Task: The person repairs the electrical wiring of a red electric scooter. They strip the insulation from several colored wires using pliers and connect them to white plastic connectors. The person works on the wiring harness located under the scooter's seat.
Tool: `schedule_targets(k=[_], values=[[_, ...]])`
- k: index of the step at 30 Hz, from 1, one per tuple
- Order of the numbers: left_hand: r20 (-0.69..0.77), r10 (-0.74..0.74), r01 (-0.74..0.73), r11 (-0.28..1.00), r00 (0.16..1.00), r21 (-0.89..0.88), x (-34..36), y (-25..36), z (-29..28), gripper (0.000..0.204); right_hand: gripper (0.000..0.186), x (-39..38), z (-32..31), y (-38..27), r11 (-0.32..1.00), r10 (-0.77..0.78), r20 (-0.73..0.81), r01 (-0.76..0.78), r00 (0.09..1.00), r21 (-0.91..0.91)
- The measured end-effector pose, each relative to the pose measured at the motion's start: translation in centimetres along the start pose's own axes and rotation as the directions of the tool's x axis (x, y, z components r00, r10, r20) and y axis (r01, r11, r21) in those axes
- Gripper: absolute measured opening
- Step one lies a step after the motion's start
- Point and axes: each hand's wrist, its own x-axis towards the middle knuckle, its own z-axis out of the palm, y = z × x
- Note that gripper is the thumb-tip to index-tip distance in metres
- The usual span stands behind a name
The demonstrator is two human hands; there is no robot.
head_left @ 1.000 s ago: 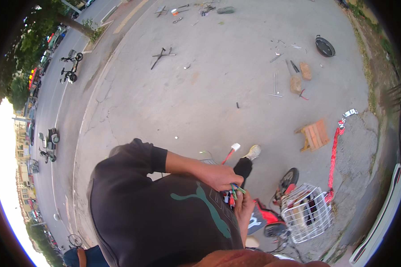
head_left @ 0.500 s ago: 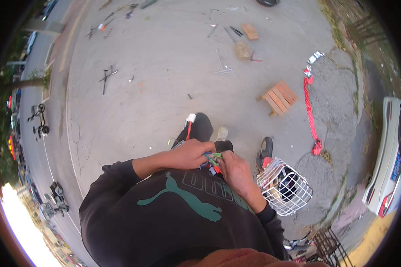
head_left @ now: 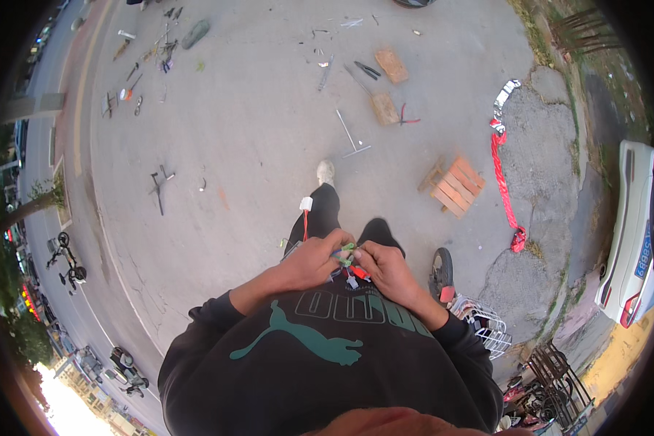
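Note:
In front of my waist, a bundle of thin green and blue wires [head_left: 347, 254] runs between my two hands. My left hand [head_left: 312, 260] is closed on the wires, with thumb and forefinger pressed together. My right hand [head_left: 386, 269] pinches the other side of the same bundle, close to the left fingertips. Below the fingers hang a red connector [head_left: 359, 272] and a small white connector [head_left: 352, 282]. Beyond my left hand a larger white plug [head_left: 306, 205] on orange-red wire lies against my trouser leg. A grey edge beside the left wrist is mostly hidden.
A small wooden stool [head_left: 458, 187] stands ahead right, near a red rope [head_left: 503, 174]. On the pavement lie wood blocks [head_left: 386, 109], pliers [head_left: 368, 70], a T-handled tool [head_left: 350, 134] and a cross wrench [head_left: 160, 190]. A wheel [head_left: 442, 272] and white wire basket [head_left: 483, 325] are at my right.
One shoe has come forward, and the ground and bicycle basket have shifted in view. My hands stay together at the wires; the white connector below them shows more plainly.

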Motion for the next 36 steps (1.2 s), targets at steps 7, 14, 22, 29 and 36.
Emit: schedule_targets(k=[7, 14, 22, 29, 36], values=[[0.025, 0.06, -0.06, 0.998, 0.998, -0.002, 6.5, 3.5, -12.7, 0.034, 0.033, 12.2, -2.9, -4.5, 0.97, 0.024, -0.021, -0.018, 0.999, 0.244], [-0.124, -0.235, 0.221, 0.968, 0.964, -0.116, 16.6, 2.6, -23.6, 0.024, 0.05, 29.1, -10.3, -5.5, 0.946, 0.065, 0.109, -0.095, 0.992, 0.308], [-0.143, -0.501, 0.488, 0.865, 0.853, -0.118, 32.9, -0.9, -33.7, 0.026, 0.032, 58.3, -18.9, 15.1, 0.941, 0.291, -0.246, -0.323, 0.925, -0.1], [-0.181, -0.478, 0.474, 0.878, 0.86, -0.065, 47.2, -11.3, -35.9, 0.016, 0.052, 80.3, -18.7, 36.7, 0.692, 0.606, -0.287, -0.67, 0.741, -0.27], [-0.068, -0.577, 0.559, 0.81, 0.814, -0.176, 55.9, -24.6, -35.5, 0.012, 0.056, 93.5, -20.1, 53.6, 0.53, 0.105, -0.539, -0.506, 0.836, -0.681]])
